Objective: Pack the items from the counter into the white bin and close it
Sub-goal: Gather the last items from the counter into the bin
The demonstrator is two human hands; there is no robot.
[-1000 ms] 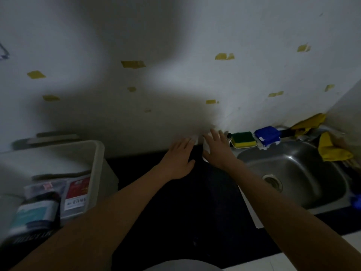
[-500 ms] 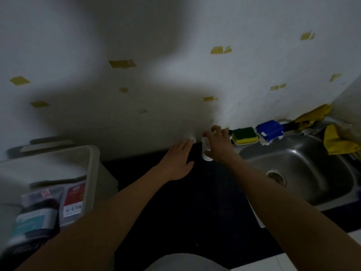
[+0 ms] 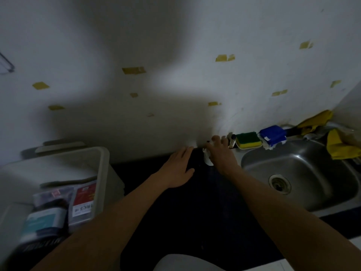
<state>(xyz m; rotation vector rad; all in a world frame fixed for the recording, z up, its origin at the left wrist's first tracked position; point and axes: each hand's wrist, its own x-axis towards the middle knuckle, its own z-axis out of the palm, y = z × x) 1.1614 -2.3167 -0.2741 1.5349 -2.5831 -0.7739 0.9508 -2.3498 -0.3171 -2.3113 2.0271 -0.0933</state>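
One wide-angle camera was mounted on the person's head. It faced forward and down across the dark counter [image 3: 195,222] to the far wall [image 3: 175,45], near enough that both forearms [image 3: 273,206] filled the near edge. The white bin [image 3: 103,163] lay at near left, the sink [image 3: 312,173] at far right.
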